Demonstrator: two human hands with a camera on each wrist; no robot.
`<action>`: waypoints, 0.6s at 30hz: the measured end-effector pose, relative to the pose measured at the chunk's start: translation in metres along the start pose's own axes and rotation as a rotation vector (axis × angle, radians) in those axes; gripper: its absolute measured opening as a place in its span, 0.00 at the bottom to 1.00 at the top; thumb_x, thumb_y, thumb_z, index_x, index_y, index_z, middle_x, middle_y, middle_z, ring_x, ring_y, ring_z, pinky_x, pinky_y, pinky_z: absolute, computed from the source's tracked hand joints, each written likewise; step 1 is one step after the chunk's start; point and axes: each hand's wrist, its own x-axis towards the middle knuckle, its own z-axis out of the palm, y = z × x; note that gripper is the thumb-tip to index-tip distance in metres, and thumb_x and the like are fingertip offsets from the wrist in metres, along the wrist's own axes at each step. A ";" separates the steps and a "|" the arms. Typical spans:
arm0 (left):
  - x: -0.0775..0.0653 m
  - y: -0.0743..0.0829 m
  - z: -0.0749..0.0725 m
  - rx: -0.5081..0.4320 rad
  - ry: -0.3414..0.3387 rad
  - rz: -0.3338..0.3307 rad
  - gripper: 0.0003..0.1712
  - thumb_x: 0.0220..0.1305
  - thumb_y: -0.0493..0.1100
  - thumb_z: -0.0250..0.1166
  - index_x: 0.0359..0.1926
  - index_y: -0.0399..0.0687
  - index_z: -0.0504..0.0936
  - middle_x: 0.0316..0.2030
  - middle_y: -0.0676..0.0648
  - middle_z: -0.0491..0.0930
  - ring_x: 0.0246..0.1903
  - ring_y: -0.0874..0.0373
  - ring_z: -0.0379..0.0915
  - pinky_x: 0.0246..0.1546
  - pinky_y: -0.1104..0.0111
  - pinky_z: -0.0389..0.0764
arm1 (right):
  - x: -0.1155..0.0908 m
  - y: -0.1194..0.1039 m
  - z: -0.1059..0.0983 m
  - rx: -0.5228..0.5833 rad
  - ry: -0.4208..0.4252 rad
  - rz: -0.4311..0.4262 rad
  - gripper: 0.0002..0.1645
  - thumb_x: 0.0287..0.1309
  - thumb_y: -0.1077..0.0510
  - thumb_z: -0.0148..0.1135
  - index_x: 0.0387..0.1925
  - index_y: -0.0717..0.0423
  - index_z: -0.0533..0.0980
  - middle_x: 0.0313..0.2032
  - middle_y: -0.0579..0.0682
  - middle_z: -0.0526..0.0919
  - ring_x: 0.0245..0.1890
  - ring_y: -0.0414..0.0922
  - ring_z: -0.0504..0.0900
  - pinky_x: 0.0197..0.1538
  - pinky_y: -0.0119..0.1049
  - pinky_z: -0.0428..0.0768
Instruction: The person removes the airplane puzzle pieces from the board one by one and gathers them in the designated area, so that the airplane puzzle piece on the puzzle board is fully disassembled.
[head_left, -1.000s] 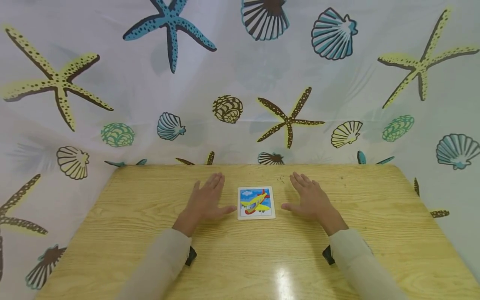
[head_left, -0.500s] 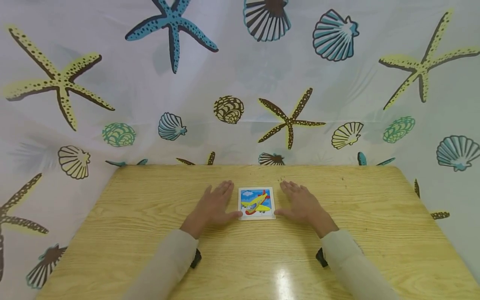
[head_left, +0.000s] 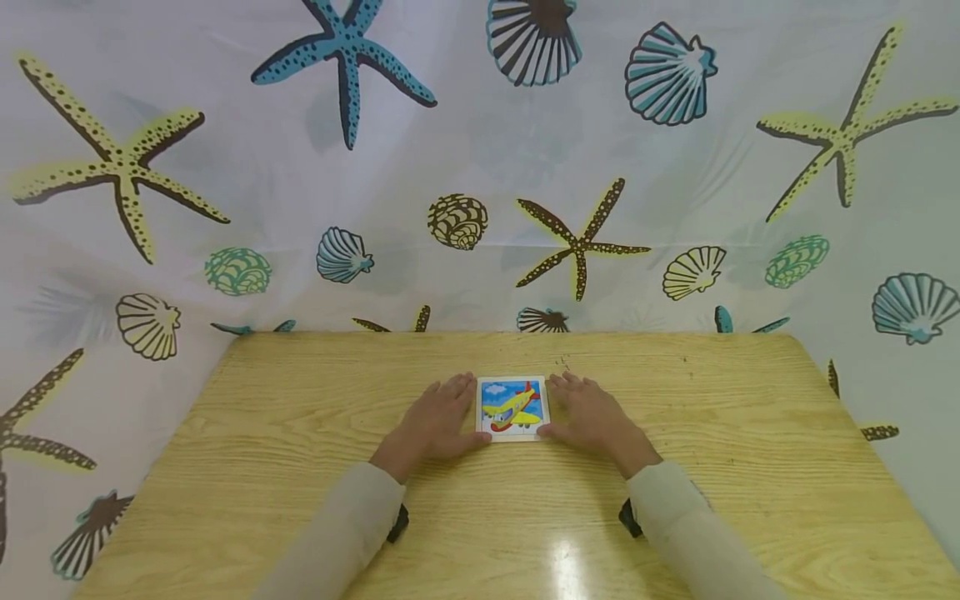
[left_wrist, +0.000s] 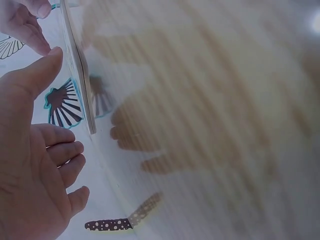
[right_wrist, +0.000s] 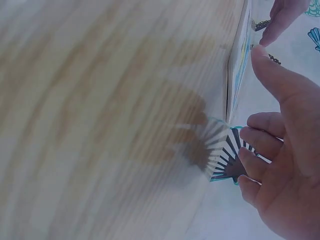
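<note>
Loosely extended fingers [head_left: 454, 388] beside airplane picture [head_left: 513, 407]

A person's pale-sleeved left forearm [head_left: 337, 529] and right forearm [head_left: 693, 527] reach forward and angle inward, bare at the wrists [head_left: 392, 455]. The left hand [head_left: 437, 422] and right hand [head_left: 592, 418] lie near each other in mirrored poses, their backs seen from above. Both thumbs [left_wrist: 41, 74] extend inward, tips apart, while the remaining fingers [right_wrist: 266, 144] stretch forward, loosely bent in the wrist views.
</note>
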 end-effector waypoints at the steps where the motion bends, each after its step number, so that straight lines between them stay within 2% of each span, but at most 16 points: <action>1: 0.000 0.001 0.000 0.007 0.001 0.004 0.51 0.61 0.70 0.52 0.72 0.38 0.54 0.72 0.41 0.54 0.72 0.48 0.48 0.71 0.51 0.54 | 0.000 0.000 0.001 -0.008 -0.001 -0.008 0.46 0.56 0.36 0.60 0.68 0.60 0.62 0.69 0.55 0.63 0.71 0.55 0.57 0.72 0.52 0.58; 13: 0.001 0.005 0.001 0.014 -0.037 0.009 0.46 0.63 0.65 0.54 0.70 0.39 0.58 0.71 0.43 0.57 0.71 0.49 0.51 0.71 0.51 0.55 | 0.003 -0.004 0.004 -0.068 -0.054 -0.035 0.43 0.56 0.36 0.60 0.65 0.59 0.67 0.66 0.55 0.68 0.70 0.55 0.59 0.70 0.52 0.60; 18: 0.002 0.007 0.001 0.027 -0.065 -0.011 0.45 0.63 0.65 0.55 0.70 0.40 0.59 0.71 0.44 0.57 0.71 0.50 0.52 0.71 0.50 0.55 | 0.003 -0.006 0.003 -0.093 -0.056 -0.034 0.42 0.56 0.36 0.60 0.64 0.59 0.68 0.66 0.55 0.69 0.70 0.55 0.61 0.71 0.51 0.60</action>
